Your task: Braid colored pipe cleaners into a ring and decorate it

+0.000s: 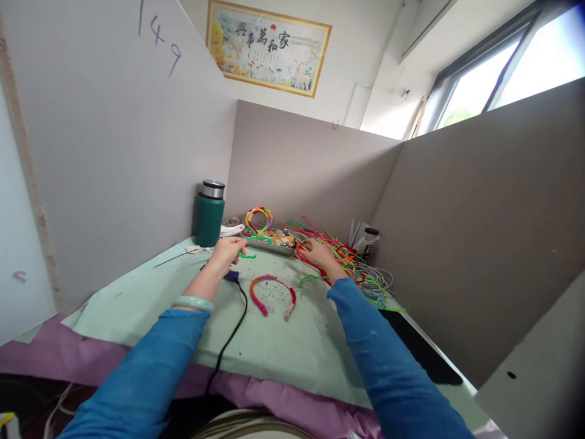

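My left hand (227,253) is closed in a pinch on a green pipe cleaner (248,256), above the table's left part. At the right end of a metal tray (274,247), my right hand (320,256) has its fingers drawn together beside red pipe cleaners (311,264); what lies between its fingertips is hidden. A headband wrapped in orange, purple, pink and red (273,277) lies between my forearms, its ends toward me. Behind my left hand, a multicoloured wrapped hoop (259,221) stands at the tray, which holds small mixed pieces.
Loose coloured pipe cleaners (347,259) spread at the back right, beside grey coiled strands (381,277). A green bottle (209,216) stands back left. From a blue-handled tool (232,275), a black cord (235,332) crosses the front edge. Grey partitions (311,158) enclose the table.
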